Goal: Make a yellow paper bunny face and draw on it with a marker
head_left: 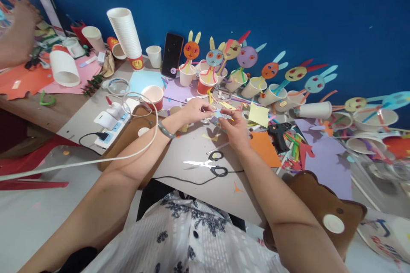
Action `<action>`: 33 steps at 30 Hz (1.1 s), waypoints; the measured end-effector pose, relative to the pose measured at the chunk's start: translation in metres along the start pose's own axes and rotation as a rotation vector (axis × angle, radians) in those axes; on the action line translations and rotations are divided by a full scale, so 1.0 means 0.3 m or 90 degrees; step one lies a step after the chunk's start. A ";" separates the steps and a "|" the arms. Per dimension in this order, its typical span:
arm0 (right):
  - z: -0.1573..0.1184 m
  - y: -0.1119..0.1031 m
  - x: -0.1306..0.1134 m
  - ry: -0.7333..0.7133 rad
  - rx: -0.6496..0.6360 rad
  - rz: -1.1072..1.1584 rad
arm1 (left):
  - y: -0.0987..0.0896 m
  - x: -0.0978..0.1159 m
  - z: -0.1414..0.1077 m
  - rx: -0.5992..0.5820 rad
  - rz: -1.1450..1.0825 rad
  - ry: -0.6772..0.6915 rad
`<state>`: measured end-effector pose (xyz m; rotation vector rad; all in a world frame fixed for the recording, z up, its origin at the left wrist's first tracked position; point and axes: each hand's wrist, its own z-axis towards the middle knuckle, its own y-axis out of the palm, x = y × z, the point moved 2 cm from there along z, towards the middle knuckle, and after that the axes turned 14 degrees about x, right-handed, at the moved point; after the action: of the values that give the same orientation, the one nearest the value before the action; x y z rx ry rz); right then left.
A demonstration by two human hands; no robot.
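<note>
Both my hands meet over the middle of the table. My left hand [199, 110], below a bangle on the wrist, has its thumb and fingers pinched at a small light-blue paper piece [218, 113]. My right hand [235, 127] pinches the same piece from the other side. Fingers hide part of it. Nearer to me lie open scissors [206, 164] with black handles. An orange paper sheet [265, 148] and a black glue gun [279, 136] rest to the right of my right hand.
Paper rabbit faces [246, 56] stand in cups along the blue wall. A cup stack [124, 34], a phone [172, 54] and a power strip [113, 130] are at left. A white cable [134, 152] crosses above my left forearm. Another person's hand [24, 19] shows far left.
</note>
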<state>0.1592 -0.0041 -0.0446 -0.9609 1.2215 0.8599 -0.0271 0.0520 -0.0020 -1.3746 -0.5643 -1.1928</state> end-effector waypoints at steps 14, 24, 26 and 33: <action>-0.011 0.016 0.009 0.016 -0.065 0.006 | 0.003 -0.010 0.005 -0.024 -0.131 -0.051; -0.022 0.023 -0.029 -0.076 -0.050 0.038 | 0.014 0.007 -0.008 -0.050 -0.125 -0.024; -0.019 0.019 -0.025 -0.100 -0.035 0.045 | 0.014 -0.001 -0.004 -0.041 -0.126 -0.025; -0.002 -0.007 -0.015 -0.097 0.045 0.018 | 0.007 -0.020 0.010 -0.009 -0.128 -0.107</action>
<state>0.1603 -0.0054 -0.0399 -0.8080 1.1293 0.8899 -0.0266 0.0561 -0.0075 -1.4653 -0.8306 -1.2488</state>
